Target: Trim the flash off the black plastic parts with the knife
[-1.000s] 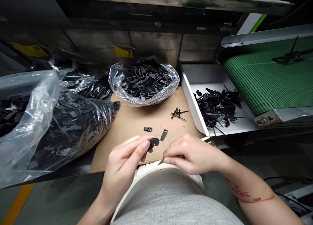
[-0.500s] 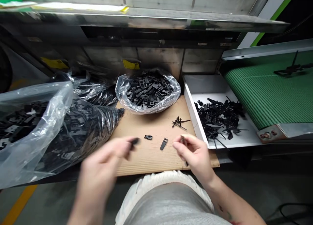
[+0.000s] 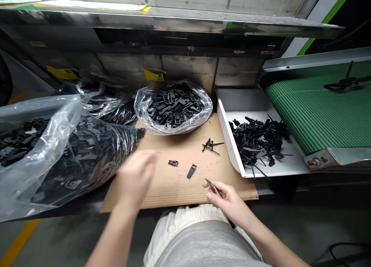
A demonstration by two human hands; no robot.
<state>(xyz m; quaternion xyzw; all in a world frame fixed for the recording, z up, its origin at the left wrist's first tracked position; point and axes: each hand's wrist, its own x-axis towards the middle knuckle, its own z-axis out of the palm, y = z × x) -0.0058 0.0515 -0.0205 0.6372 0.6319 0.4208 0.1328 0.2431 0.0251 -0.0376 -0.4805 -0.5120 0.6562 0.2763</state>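
My left hand [image 3: 136, 176] is smeared by motion above the left part of the cardboard sheet [image 3: 179, 182], close to the big plastic bag of black parts [image 3: 58, 151]. Its fingers cannot be made out. My right hand [image 3: 227, 201] rests at the cardboard's near edge, fingers closed on a thin blade tool [image 3: 213, 187] whose tip points up and left. Two small black parts lie on the cardboard between my hands: a short clip [image 3: 173, 163] and a flat tab [image 3: 191, 171].
An open bag of black parts [image 3: 174, 106] sits at the back of the cardboard. A few black sprue pieces [image 3: 211, 145] lie loose. At the right is a white tray [image 3: 246, 100] with black scraps, then a green conveyor belt [image 3: 319, 108]. A metal shelf overhangs.
My left hand has swung left, away from the right hand, and the black part it held no longer shows. My right hand drew back to the cardboard's near edge with the blade.
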